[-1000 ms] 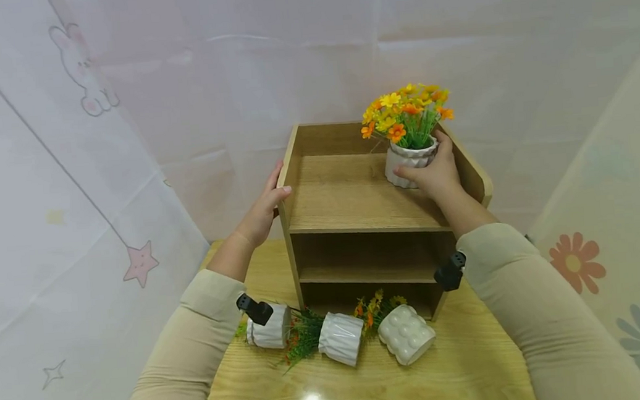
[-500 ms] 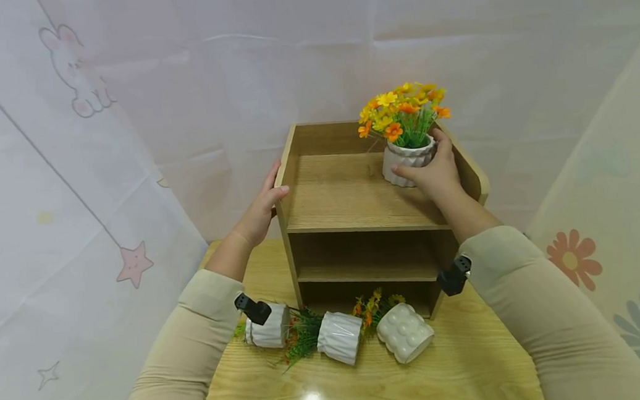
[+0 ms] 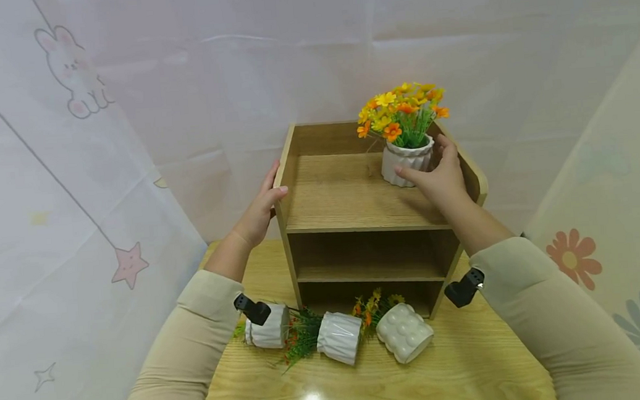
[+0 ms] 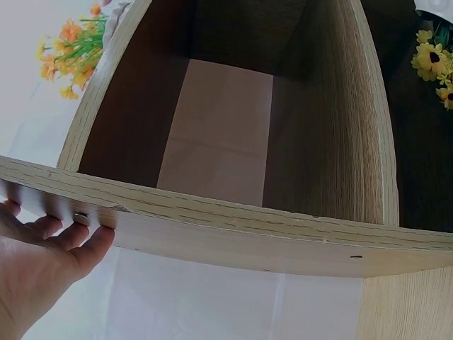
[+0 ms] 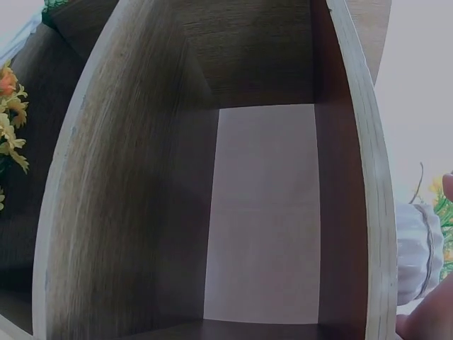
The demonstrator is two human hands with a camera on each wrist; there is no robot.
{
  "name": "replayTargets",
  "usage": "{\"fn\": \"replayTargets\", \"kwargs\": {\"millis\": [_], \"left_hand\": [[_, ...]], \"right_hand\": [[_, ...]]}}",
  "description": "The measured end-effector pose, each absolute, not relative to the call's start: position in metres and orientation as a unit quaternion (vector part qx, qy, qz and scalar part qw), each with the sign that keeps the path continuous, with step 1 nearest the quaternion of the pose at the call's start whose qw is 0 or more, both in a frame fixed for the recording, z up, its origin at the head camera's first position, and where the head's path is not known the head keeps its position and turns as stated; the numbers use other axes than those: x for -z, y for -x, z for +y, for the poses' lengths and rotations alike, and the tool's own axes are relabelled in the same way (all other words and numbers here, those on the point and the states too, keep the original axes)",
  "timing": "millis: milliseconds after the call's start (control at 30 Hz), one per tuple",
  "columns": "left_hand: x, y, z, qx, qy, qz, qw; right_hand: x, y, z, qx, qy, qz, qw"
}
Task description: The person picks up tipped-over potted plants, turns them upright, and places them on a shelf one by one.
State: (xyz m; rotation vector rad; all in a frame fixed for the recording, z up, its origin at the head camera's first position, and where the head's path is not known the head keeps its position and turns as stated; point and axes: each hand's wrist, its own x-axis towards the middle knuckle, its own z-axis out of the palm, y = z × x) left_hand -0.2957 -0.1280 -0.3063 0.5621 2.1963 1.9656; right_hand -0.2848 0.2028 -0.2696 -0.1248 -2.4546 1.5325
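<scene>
White flowerpot (image 3: 402, 162) stood upright just left of nearer right grip (image 3: 443, 176): half-spread, empty, thumb perhaps touching; left grip (image 3: 257, 217) held shelf unit (image 3: 342, 201).

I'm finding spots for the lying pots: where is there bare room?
Free: top board between left panel and flowered pot; middle shelf, panel to panel; table in front of the lying pots. Crowded: around the right hand beside the flowered pot; lowest opening, flowers at its mouth.

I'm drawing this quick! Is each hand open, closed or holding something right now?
Left hand: holding the shelf by its side.
Right hand: open beside the flower pot; whether the thumb touches it can't be told.
</scene>
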Motion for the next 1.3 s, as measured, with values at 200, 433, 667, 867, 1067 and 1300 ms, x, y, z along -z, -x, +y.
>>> {"fn": "replayTargets", "kwargs": {"millis": [200, 433, 667, 867, 1067, 1300], "left_hand": [[0.307, 0.296, -0.129, -0.655, -0.178, 0.731, 0.073], [0.307, 0.296, -0.129, -0.653, -0.176, 0.733, 0.074], [0.307, 0.296, -0.129, -0.653, -0.174, 0.733, 0.075], [0.306, 0.294, -0.129, -0.653, -0.172, 0.733, 0.077], [0.306, 0.293, -0.129, -0.656, -0.174, 0.731, 0.074], [0.305, 0.291, -0.128, -0.656, -0.176, 0.73, 0.072]], "right_hand": [[0.274, 0.277, 0.207, -0.521, 0.027, -0.844, 0.123], [0.279, 0.266, 0.212, -0.5, 0.006, -0.86, 0.101], [0.283, 0.252, 0.214, -0.494, -0.033, -0.865, 0.084], [0.284, 0.24, 0.213, -0.492, -0.053, -0.866, 0.07], [0.285, 0.228, 0.211, -0.497, -0.064, -0.864, 0.047], [0.287, 0.218, 0.211, -0.502, -0.074, -0.861, 0.038]]}}
